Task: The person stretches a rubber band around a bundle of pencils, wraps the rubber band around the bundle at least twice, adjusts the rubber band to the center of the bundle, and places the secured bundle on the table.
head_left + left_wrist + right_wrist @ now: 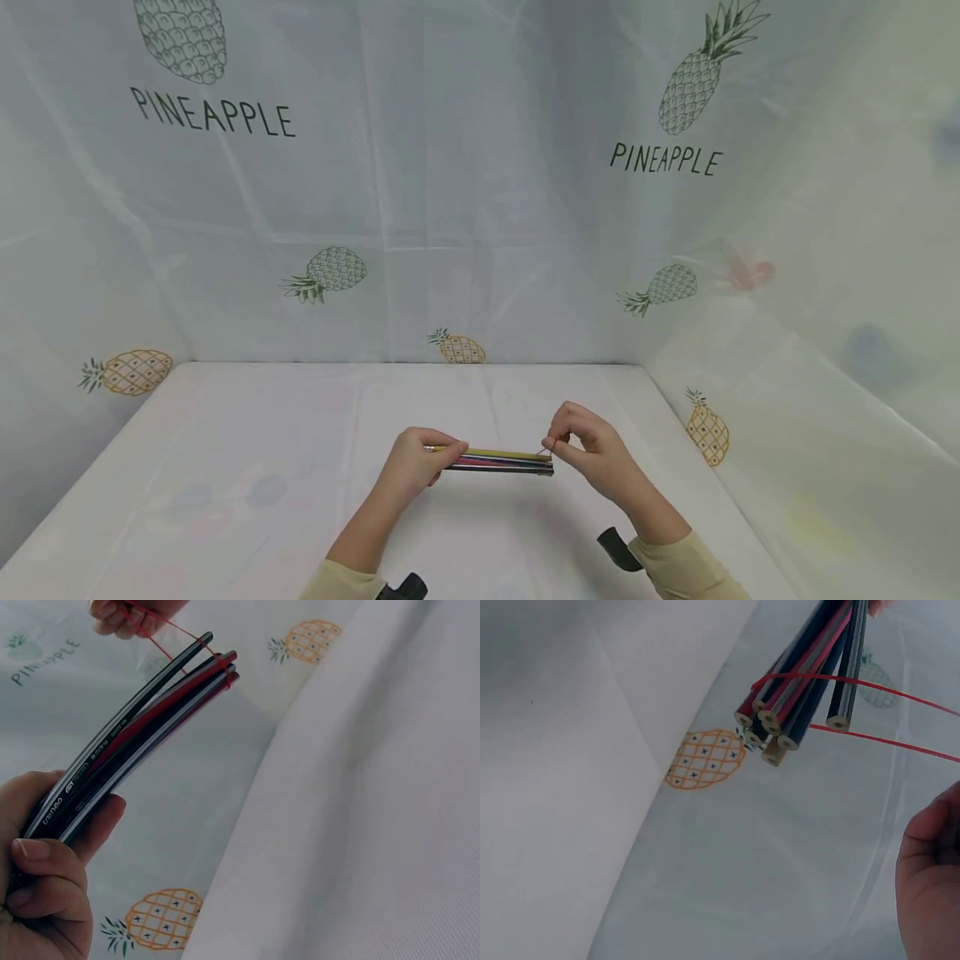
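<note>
A bundle of several pencils (506,462) lies in the grip of my left hand (415,458), held level above the table in the head view. The left wrist view shows the left fingers and thumb wrapped round one end of the bundle. Near the far end, a red rubber band (817,676) loops around the pencils; the right wrist view shows their flat, unsharpened-looking ends. My right hand (592,450) pinches the band and stretches it away from the pencils, just off their right end. One dark pencil (847,682) stands slightly apart from the others.
The white-covered table (262,467) spreads beneath both hands. Behind it and at the sides hangs a pale curtain (480,167) printed with pineapples. Black straps or mounts (620,550) sit at the wrists by the beige sleeves.
</note>
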Available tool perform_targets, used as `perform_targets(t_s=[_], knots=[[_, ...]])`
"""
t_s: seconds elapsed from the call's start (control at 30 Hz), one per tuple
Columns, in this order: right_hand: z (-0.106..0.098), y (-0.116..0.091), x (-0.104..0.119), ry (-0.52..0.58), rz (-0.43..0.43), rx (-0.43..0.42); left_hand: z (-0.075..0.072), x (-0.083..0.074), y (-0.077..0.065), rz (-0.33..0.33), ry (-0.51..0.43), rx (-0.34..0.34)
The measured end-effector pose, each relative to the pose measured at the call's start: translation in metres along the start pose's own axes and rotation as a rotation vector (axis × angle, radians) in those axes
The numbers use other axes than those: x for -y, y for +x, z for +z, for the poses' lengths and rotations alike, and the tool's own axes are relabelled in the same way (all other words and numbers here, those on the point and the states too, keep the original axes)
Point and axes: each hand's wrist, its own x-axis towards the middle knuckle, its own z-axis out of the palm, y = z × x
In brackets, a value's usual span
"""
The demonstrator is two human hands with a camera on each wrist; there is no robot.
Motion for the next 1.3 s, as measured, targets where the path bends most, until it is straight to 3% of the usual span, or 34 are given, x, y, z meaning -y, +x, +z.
perform_targets(t_s=[0.1, 0.23, 0.37, 0.5, 0.6, 0.77, 0.87, 0.97, 1.03, 1.13, 1.3], knots=[[0.0, -0.002, -0.001, 0.028, 0.018, 0.054, -0.001, 0.001, 0.0, -0.004, 0.028, -0.021], [0.003, -0.004, 0.0, 0.09, 0.114, 0.074, -0.002, 0.002, 0.001, -0.004, 0.054, -0.047], [0.006, -0.004, 0.002, 0.254, 0.251, 0.08, -0.002, 0.001, 0.001, -0.002, 0.066, -0.053], [0.009, -0.004, 0.005, 0.444, 0.314, 0.05, 0.001, 0.001, 0.002, 0.011, 0.082, -0.09], [0.011, -0.003, 0.006, 0.566, 0.286, 0.003, 0.002, 0.002, 0.003, 0.049, 0.096, -0.176], [0.015, -0.001, 0.004, 0.714, 0.151, -0.047, 0.005, 0.0, 0.002, 0.172, 0.069, -0.339], [0.018, 0.001, 0.004, 0.73, 0.133, -0.095, 0.008, -0.003, -0.002, 0.271, 0.008, -0.411], [0.021, 0.003, 0.005, 0.681, 0.208, -0.184, 0.009, -0.004, -0.004, 0.405, -0.035, -0.478], [0.023, 0.005, 0.007, 0.64, 0.286, -0.251, 0.01, -0.006, -0.006, 0.458, -0.058, -0.516], [0.025, 0.009, 0.013, 0.592, 0.398, -0.342, 0.01, -0.009, -0.009, 0.493, -0.112, -0.556], [0.025, 0.017, 0.024, 0.571, 0.454, -0.442, 0.011, -0.019, -0.014, 0.507, -0.234, -0.576]])
